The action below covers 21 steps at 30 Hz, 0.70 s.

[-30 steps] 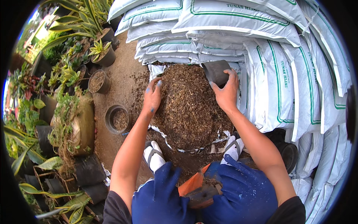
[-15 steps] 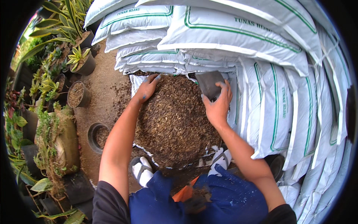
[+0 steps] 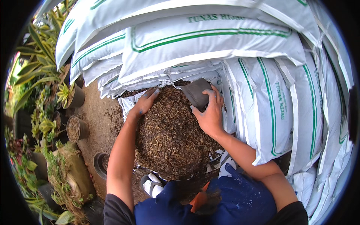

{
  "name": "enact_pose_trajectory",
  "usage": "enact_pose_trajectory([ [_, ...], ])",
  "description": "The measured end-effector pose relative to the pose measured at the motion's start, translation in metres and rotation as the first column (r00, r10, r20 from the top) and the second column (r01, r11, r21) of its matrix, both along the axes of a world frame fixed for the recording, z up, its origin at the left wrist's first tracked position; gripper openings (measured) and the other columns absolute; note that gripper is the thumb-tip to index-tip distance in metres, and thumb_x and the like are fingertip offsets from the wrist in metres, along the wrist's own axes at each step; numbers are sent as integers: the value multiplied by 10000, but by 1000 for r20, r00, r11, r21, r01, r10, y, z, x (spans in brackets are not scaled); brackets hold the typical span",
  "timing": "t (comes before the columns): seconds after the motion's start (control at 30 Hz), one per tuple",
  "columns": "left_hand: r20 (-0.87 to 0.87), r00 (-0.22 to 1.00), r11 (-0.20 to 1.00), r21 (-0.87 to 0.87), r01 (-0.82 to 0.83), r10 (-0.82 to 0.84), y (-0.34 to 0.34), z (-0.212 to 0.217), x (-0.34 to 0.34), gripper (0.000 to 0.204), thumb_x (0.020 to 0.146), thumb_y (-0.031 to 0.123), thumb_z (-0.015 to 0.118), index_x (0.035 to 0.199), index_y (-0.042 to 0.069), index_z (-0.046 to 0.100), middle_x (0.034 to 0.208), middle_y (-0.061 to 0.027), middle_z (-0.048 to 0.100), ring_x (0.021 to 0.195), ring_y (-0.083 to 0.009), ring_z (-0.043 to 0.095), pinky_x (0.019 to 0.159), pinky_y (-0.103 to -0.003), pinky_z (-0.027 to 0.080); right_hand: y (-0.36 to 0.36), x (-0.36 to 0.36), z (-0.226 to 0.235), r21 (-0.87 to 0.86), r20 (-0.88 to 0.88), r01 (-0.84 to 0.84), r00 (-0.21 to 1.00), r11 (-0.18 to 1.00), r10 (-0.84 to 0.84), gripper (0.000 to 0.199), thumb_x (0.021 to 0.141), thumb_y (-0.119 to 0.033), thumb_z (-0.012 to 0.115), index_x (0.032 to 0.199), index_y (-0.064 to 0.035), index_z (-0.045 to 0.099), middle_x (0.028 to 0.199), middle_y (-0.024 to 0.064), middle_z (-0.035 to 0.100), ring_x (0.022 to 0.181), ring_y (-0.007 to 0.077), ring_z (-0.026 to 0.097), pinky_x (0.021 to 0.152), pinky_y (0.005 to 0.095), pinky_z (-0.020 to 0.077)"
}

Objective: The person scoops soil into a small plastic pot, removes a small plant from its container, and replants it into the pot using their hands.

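One dark pot (image 3: 195, 93) is gripped, tilted, between the fingers of the right hand (image 3: 211, 116) at the far right edge of the brown mound (image 3: 172, 138). The left hand (image 3: 144, 103) is laid against the mound's far left side, fingers extended. White sacks (image 3: 213, 48) are stacked beyond.

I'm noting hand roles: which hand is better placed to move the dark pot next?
Probably the right hand: its thumb and fingers are on the dark pot. The left hand is at the brown heap's upper left, apart from the pot.
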<state>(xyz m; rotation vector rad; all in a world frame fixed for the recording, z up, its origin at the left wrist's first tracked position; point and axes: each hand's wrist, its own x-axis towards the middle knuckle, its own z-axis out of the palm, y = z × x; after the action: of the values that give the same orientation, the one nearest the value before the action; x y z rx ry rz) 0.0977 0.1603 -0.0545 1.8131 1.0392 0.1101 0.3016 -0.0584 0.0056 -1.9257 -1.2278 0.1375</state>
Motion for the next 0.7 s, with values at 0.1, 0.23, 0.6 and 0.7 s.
enact_pose_trajectory([
  [0.1,92,990,989,-112,-100,111,6,-2,-6,722,1038,588,436,1498,36,507,1548,-195,483,1474,-306,393,1233,-367,233,3,-3,-7,26,-61,-5,998,1000,7,632,727,-94,837,1235,-51,462,1427,293,430,1344,496,405,1117,564,334],
  [0.23,150,989,987,-162,22,2,-5,27,5,513,1007,435,569,1364,74,648,1455,-159,583,1368,-271,503,1182,-361,318,0,5,-19,35,-92,8,996,999,-5,644,726,-115,841,1239,-52,457,1412,289,438,1358,486,402,1122,551,338],
  [0.6,233,966,989,-66,129,-111,-73,101,-26,364,942,238,667,1263,68,699,1290,-111,668,1225,-228,583,1097,-380,421,4,-20,2,111,-161,-89,981,990,107,646,725,-99,839,1248,-73,460,1410,245,428,1344,444,392,1122,522,328],
  [0.7,250,948,980,66,188,-199,-108,128,-36,369,962,233,660,1286,58,679,1324,-125,659,1235,-226,587,1077,-376,446,2,-27,11,111,-178,-128,973,985,147,640,728,-92,831,1253,-80,464,1408,223,430,1338,417,400,1115,507,338],
])
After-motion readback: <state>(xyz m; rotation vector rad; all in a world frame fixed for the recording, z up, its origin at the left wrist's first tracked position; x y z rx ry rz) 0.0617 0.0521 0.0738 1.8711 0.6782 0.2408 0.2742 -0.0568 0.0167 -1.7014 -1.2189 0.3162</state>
